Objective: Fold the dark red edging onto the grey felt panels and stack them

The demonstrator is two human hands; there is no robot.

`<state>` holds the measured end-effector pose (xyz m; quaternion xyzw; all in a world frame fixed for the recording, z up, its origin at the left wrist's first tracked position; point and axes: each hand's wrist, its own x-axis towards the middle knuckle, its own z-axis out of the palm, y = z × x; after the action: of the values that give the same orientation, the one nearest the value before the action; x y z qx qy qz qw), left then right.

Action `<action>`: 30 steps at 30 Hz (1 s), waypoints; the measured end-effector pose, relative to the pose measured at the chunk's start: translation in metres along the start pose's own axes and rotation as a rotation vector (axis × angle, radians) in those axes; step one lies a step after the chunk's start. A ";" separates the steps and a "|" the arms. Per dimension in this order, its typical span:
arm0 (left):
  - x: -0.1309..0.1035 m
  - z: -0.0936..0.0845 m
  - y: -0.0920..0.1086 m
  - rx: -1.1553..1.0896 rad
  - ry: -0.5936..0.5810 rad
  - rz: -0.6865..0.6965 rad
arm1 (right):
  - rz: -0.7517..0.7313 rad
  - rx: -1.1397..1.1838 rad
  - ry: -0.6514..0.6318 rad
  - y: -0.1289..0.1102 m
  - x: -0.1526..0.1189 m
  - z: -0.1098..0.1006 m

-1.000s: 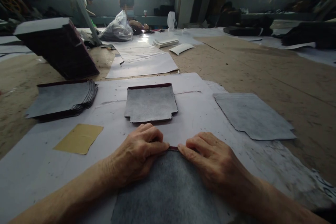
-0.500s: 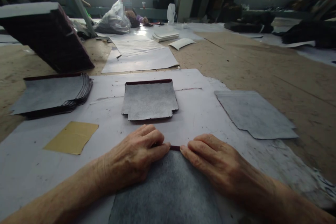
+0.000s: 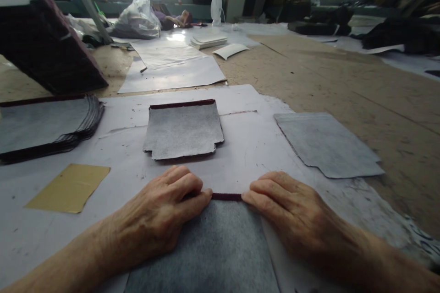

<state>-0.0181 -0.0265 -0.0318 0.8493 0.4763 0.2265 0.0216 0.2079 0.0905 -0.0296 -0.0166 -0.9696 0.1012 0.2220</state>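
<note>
A grey fabric piece (image 3: 209, 252) lies flat at the bottom centre, its far edge folded into a narrow dark red strip. At the left end of that strip, my left hand (image 3: 168, 206) is closed, thumb and curled fingers pressing on the fold. My right hand (image 3: 292, 206) pinches the strip's right end, fingers together. Between the two hands a short length of the red fold shows. Just beyond them sits a notched grey piece (image 3: 184, 130) with a dark red top edge.
A stack of grey pieces (image 3: 44, 123) lies left, below a tilted dark block (image 3: 51, 46). Yellow card (image 3: 68, 187) is at front left, another grey piece (image 3: 326, 144) at right. White sheets (image 3: 172, 73) lie farther back. A person (image 3: 147, 4) sits behind plastic; another is at far left.
My hands have moved apart along the folded edge, so more of the red strip shows between them. The whole view has shifted, with the table items now farther left.
</note>
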 end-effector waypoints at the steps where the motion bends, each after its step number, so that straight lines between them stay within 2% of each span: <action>1: 0.000 0.000 0.000 0.002 0.000 0.001 | 0.010 0.002 0.014 0.001 -0.001 0.001; 9: 0.001 0.000 0.000 0.001 0.006 -0.004 | 0.015 0.016 0.010 0.002 -0.007 0.000; 12: 0.001 0.001 0.000 0.014 0.031 0.013 | 0.067 0.045 0.037 0.000 -0.010 0.001; 16: 0.001 0.002 -0.001 0.030 0.028 0.002 | 0.213 0.151 0.056 -0.002 -0.012 0.000; 19: 0.001 0.003 -0.001 0.018 0.021 0.001 | 0.411 0.257 0.057 0.003 -0.011 -0.006; 22: 0.001 0.003 -0.001 0.021 0.034 0.011 | 0.565 0.306 0.152 0.006 -0.006 -0.014; 24: 0.001 0.002 -0.001 0.022 0.024 0.009 | 0.539 0.233 0.231 0.002 0.002 -0.015; 26: 0.001 0.002 0.000 0.017 0.014 0.006 | 0.426 0.106 0.257 -0.007 0.012 -0.009; 30: 0.002 0.003 0.002 0.015 0.015 0.001 | 0.193 -0.040 0.165 -0.030 0.031 0.013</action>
<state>-0.0149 -0.0251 -0.0331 0.8480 0.4777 0.2293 0.0117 0.1749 0.0613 -0.0222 -0.1223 -0.9439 0.1011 0.2897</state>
